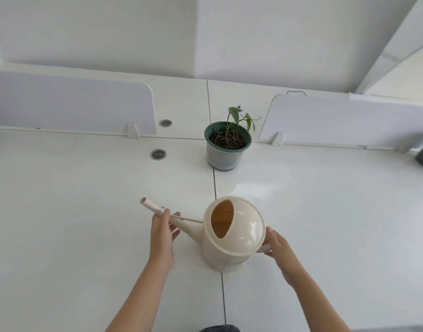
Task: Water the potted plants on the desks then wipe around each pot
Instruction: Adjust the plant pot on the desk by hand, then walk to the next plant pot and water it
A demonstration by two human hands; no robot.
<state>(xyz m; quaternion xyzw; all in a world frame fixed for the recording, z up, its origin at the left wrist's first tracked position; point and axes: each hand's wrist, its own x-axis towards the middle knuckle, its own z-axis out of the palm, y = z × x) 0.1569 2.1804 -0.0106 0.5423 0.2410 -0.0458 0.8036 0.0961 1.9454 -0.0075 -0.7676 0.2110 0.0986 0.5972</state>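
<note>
Fingers (173, 218) grip watering can (234, 233) spout, potted plant (227, 144) beyond.

Both forearms were bare, with no sleeves reaching them. The left hand (160, 238) and right hand (281, 252) wore no gloves, rings or watch.

The head camera looks steeply down, close above both forearms, across the white desk (85, 212) toward the partitions (71, 101).
</note>
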